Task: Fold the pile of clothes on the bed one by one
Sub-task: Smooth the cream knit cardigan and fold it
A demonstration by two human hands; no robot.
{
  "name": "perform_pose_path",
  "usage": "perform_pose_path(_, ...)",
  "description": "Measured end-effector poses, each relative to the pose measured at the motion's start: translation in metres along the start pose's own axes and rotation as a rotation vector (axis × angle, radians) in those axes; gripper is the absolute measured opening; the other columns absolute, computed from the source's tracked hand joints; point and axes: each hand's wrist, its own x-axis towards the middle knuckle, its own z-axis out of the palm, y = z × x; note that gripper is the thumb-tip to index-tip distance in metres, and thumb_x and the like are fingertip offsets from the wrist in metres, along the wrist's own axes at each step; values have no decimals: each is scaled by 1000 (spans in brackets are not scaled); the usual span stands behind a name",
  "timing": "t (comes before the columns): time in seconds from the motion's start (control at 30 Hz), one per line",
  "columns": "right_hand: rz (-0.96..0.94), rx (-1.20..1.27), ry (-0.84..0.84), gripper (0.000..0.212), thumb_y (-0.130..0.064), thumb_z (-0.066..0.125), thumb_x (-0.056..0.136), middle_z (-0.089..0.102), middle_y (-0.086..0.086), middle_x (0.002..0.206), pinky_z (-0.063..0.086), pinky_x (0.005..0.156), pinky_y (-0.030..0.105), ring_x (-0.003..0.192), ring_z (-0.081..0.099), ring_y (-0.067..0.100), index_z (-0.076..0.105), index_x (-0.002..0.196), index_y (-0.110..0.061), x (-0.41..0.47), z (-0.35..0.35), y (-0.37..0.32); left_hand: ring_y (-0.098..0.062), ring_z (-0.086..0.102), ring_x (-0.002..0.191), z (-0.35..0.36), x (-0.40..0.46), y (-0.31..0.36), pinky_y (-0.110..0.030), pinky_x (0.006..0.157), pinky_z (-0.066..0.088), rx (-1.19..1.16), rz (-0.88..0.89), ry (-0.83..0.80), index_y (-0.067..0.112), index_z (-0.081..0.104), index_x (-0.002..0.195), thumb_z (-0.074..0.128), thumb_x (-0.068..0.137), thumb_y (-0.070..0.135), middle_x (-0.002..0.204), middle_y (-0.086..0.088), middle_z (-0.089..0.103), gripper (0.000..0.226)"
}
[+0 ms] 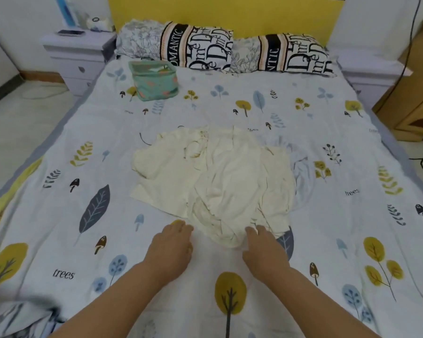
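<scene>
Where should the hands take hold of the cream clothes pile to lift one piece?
At the near edge of the clothes pile, coming from the foot side: loose folds hang there, and the left hand and right hand are already beside them.

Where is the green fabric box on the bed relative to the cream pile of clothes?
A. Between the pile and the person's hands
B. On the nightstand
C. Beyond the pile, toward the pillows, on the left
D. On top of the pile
C. The green fabric box sits apart from the cream pile of clothes, farther up the bed just in front of the left pillow, while both hands reach the pile's near edge.
</scene>
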Motion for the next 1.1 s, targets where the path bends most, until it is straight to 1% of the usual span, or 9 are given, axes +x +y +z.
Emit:
perform_pose_path(0.13,33,40,33,62,-28,35,99,-3,11,157,26,110,37,143,11,26,1,150,-19,45,25,-1,-32,52,122,16,57,4,-41,90,48,30,169,119,6,43,131,73,66,6,139,-21,44,72)
perform_pose_path(0.23,27,26,90,69,-32,36,99,-18,10,156,19,114,41,145,-3,28,-9,149,-21,70,46,-4,-22,0,146,30,92,11,-39,116,7,174,187,76,13,7,149,41,92,7,158,-8,-6,67)
perform_pose_path(0.3,10,0,120,68,-29,40,98,-16,8,157,22,113,42,144,0,33,-3,150,-22,80,60,-4,-20,-9,145,35,110,15,-40,117,0,293,222,68,18,-3,149,34,94,8,157,-4,-15,67)
perform_pose_path(0.4,-87,-15,233,59,-8,52,91,14,13,156,36,104,42,133,30,41,29,145,-12,83,72,0,-20,-5,145,48,125,19,-44,117,1,388,278,-6,20,-9,149,34,94,12,158,-4,-6,70)
perform_pose_path(0.57,-45,165,112,32,5,42,87,49,9,119,34,72,27,104,50,25,52,114,-10,68,76,2,-27,40,127,61,126,35,-42,115,10,400,296,-41,29,3,149,44,95,26,133,-11,45,68)
perform_pose_path(0.7,-1,273,-4,38,2,39,89,55,2,121,37,85,24,109,52,20,56,118,-15,35,58,-3,-26,55,111,48,102,40,-36,103,26,407,342,-159,20,48,127,45,94,33,118,-8,61,36)
perform_pose_path(0.8,38,319,-2,34,-3,40,89,57,-3,119,36,84,22,108,52,14,58,114,-19,0,31,-3,-27,56,107,22,70,48,-30,83,38,154,274,-267,14,60,111,43,94,32,114,-9,63,30)
perform_pose_path(0.93,122,457,92,33,-5,40,85,52,-11,78,34,60,17,73,47,8,45,68,-33,-43,-29,-4,-17,56,90,-37,23,62,-24,60,31,-37,274,-172,17,63,96,51,87,33,92,-1,62,22)
perform_pose_path(1.1,44,547,281,35,0,43,82,47,-8,64,31,54,19,59,41,3,42,63,-30,-99,-128,-21,-1,43,58,-147,-34,75,-22,59,34,-216,395,-85,28,58,74,57,87,37,59,14,46,16)
